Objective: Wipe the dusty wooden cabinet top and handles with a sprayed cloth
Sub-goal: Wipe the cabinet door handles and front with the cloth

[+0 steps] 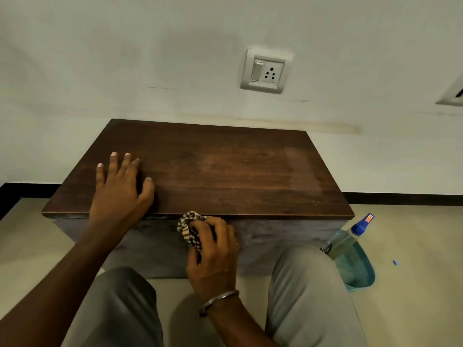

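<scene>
We face a pale wall [100, 58] with a white switch-and-socket plate [265, 71] at twelve o'clock. Below it lies the dark brown rectangular wooden cabinet top [225, 171], plain wood with a paler patch running out to its right edge. Our left hand [120, 191] rests flat at nine o'clock, fingers spread. Our right hand [215, 256] clenches a crumpled brown-and-cream checked cloth [188, 229] against the front edge at six o'clock. A clear blue-capped spray bottle [348, 236] leans in a teal plastic basket [358, 269] at four o'clock, beside the right corner.

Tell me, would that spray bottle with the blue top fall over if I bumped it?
Probably: the spray bottle is tall, narrow and leaning in the blue basket, so it likely tips easily. Its clear plastic looks smooth, maybe slippery. It may hold liquid, adding weight.
</scene>
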